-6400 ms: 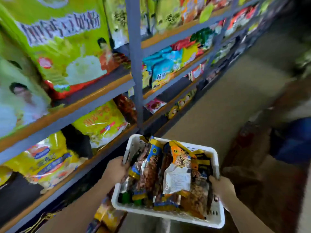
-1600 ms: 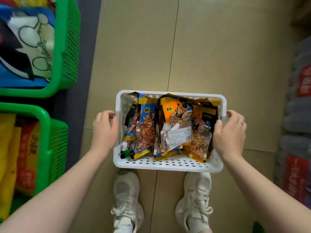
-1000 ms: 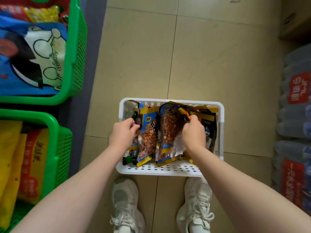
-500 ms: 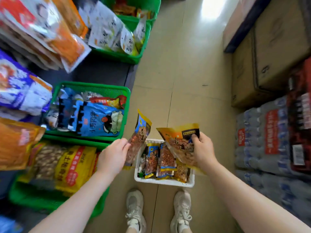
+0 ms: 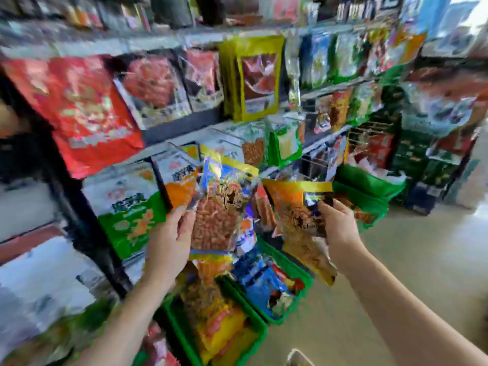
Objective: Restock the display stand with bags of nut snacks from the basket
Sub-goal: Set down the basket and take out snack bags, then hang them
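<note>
Left hand (image 5: 169, 241): raised before the display stand, fingers curled round the left edge of a blue-and-yellow nut bag (image 5: 221, 207); the thumb is hidden behind the pack.
Blue-and-yellow nut bag: upright, reddish nuts showing through its clear window; the bag stands right of the palm, top edge above the fingertips.
Right hand (image 5: 339, 228): pinches an orange nut bag (image 5: 295, 215) near its upper right corner, by a dark label patch.
Orange nut bag: gold band along the top; its body hangs left of and below the hand, lower end tilted right.
Writing: motion blur makes print on both bags illegible.
Display stand (image 5: 184, 122): shelves crowded with snack packs; large white characters on one pack, unreadable.
Green baskets (image 5: 287, 262): at the stand's foot, below both bags, filled with packs.
White basket (image 5: 298, 359): only a corner shows at the bottom edge.
</note>
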`<state>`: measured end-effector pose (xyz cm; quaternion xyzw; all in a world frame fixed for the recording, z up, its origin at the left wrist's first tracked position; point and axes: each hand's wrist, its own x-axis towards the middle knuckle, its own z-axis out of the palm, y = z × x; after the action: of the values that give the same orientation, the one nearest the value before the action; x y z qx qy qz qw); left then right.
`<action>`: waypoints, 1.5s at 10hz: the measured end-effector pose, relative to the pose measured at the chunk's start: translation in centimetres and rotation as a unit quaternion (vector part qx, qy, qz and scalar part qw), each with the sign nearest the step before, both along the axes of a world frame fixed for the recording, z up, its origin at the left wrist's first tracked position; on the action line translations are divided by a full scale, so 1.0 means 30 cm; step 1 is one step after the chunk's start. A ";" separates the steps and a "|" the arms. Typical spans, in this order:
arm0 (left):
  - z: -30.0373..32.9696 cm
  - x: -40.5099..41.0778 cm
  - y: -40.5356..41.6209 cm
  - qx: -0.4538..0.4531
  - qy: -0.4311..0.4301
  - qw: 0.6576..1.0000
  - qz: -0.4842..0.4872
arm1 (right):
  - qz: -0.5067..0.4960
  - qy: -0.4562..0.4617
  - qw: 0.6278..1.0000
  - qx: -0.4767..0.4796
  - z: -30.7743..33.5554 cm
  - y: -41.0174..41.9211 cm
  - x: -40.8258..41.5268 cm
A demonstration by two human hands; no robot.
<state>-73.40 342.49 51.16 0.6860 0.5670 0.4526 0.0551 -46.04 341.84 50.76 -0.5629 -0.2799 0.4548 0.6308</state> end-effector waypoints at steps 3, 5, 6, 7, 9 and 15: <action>0.322 -0.688 -0.352 0.127 -0.016 0.965 0.230 | 0.201 0.043 0.973 0.104 0.379 0.053 -0.767; 0.372 -1.235 -0.562 0.143 0.121 0.921 0.340 | 0.295 0.011 0.933 0.205 0.539 -0.008 -1.333; 0.418 -1.486 -0.613 0.145 0.179 0.897 0.378 | 0.302 -0.029 0.915 0.266 0.627 -0.041 -1.589; 0.466 -1.673 -0.597 0.143 0.177 0.875 0.427 | 0.283 -0.048 0.909 0.303 0.676 -0.024 -1.803; 0.412 -1.947 -0.419 0.032 0.072 0.892 0.446 | 0.269 -0.104 0.910 0.298 0.721 0.070 -2.094; 0.126 -2.263 -0.189 -0.100 -0.208 0.837 0.496 | 0.261 -0.289 0.871 0.300 0.369 0.413 -2.725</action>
<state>-141.30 336.83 54.93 0.1938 0.8487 0.4921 0.0080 -127.81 354.24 61.83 -0.3591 -0.7096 0.3143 0.5184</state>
